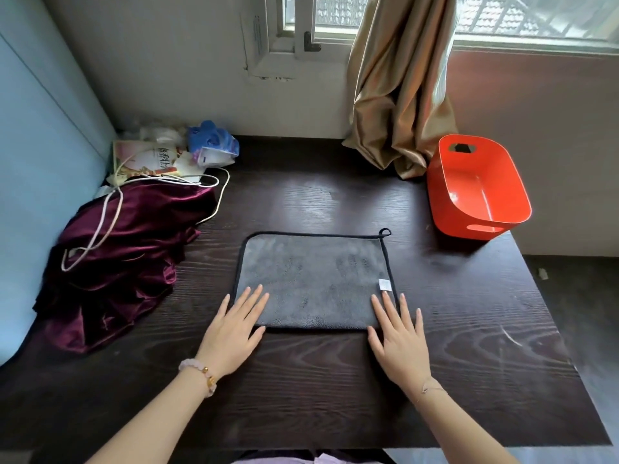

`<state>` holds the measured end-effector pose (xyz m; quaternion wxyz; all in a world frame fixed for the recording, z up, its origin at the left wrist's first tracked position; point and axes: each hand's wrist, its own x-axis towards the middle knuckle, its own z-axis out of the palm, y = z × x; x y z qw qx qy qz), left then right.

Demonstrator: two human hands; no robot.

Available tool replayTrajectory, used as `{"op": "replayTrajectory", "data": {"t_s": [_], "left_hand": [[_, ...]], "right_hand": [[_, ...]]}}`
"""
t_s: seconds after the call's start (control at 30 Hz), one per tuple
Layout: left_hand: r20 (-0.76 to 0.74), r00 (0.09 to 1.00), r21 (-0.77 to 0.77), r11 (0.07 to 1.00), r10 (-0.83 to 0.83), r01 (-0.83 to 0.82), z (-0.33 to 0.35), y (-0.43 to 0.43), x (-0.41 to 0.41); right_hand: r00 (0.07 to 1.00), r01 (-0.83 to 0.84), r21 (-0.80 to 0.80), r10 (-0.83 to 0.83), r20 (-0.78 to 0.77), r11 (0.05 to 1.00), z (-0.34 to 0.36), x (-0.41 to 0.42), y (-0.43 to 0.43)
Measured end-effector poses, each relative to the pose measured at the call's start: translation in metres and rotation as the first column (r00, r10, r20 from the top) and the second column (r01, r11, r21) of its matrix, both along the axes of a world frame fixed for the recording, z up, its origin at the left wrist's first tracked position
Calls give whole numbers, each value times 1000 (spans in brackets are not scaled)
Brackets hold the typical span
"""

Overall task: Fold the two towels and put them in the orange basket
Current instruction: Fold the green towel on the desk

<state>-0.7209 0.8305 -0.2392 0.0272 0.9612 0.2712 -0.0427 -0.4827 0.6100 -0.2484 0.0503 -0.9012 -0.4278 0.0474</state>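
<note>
A crumpled maroon cloth [120, 262] is seen heaped at the left edge of the table [335, 390], with a white cord [110, 212] looped over it and a book [147, 160] and a blue packet [212, 142] piled beyond at the far left corner. At centre, a grey towel [315, 279] with black trim is laid flat on the dark wood, its folded edge nearest the person and its loop [385, 232] at the far right corner. The left hand [234, 326] is laid flat on the towel's near left corner, fingers straight, nothing grasped; a bracelet [201, 376] is worn on that wrist. The right hand [398, 339] is likewise laid flat and released on the near right corner, its outer fingers reaching past the trim. A gold curtain [398, 95] is draped onto the far edge. The orange basket [475, 189] is set at the far right, well apart from the towel.
</note>
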Motion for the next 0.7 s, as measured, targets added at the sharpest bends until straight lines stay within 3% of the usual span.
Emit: {"op": "replayTrajectory", "data": {"t_s": [0.1,0.3,0.7], "left_hand": [[22,994,57,993,-103,102,6,6,0],[-17,992,111,986,-125,126,6,18,0],[30,985,28,985,-172,171,4,1,-24]], "right_hand": [[998,-57,-1,57,36,998,8,5,-2],[981,-182,-41,184,64,982,16,24,4],[957,-277,-26,279,83,960,11,26,-25]]}}
